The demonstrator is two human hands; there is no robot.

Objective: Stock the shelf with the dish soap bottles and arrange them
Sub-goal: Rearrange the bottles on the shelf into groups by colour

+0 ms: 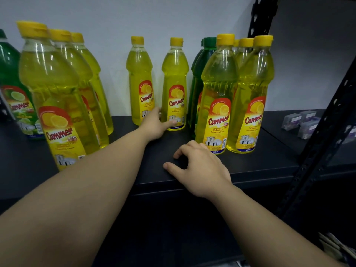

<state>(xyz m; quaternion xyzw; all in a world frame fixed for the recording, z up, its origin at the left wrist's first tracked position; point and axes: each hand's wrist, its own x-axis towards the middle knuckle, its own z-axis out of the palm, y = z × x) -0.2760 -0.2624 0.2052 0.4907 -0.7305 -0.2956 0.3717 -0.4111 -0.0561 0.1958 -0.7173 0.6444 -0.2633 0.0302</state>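
Yellow lemon dish soap bottles stand on a black shelf (134, 151). Two stand apart at the back by the wall: one (140, 79) and, to its right, another (175, 81). My left hand (155, 125) reaches between them, its thumb against the base of the right one and its fingers at the base of the left one; whether it grips either is unclear. My right hand (200, 168) rests on the shelf near its front edge, fingers loosely curled, holding nothing, just left of a front yellow bottle (218, 97).
A row of yellow bottles (55, 97) stands at the left with a green bottle (13, 89) beyond it. At the right, a green bottle (200, 74) stands behind more yellow ones (252, 97). A black upright post (327, 120) and small wrapped packs (300, 122) lie further right.
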